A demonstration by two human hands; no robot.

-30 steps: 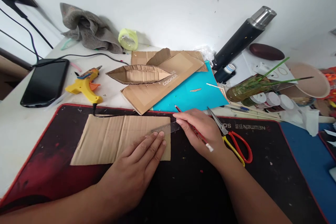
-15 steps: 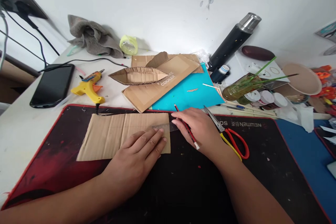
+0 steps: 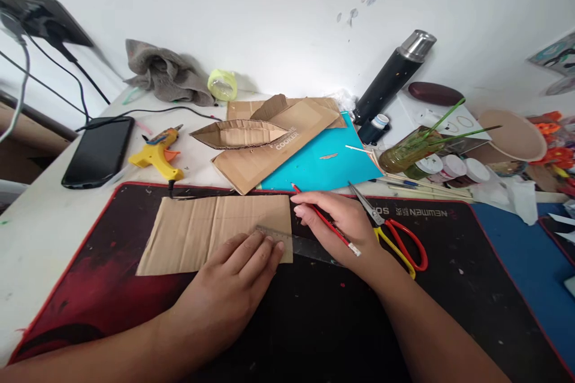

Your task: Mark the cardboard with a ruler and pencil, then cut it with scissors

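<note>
A corrugated cardboard piece (image 3: 182, 233) with a faint pencil line lies on the dark mat. My left hand (image 3: 240, 278) rests on its lower right part, fingers stretched out, the tips pressing on a clear ruler (image 3: 312, 246). The ruler slants down to the right, past the cardboard's edge and under my right hand (image 3: 348, 221). A red pencil (image 3: 324, 219) is held between the thumb and fingers of that hand, its point up and to the left, off the cardboard. Scissors (image 3: 399, 245) with red and yellow handles lie just right of that hand.
Behind the mat (image 3: 314, 323) are a yellow glue gun (image 3: 155, 158), a black phone (image 3: 97, 151), a boat-shaped cardboard form (image 3: 238, 133) on cardboard sheets, and a blue sheet (image 3: 305, 161). A black flask (image 3: 390, 81), a jar with green stems (image 3: 398, 152) and paint pots stand back right.
The ruler has turned so its right end points lower, toward me. My right hand with the pencil has shifted slightly. The camera view has tilted a little.
</note>
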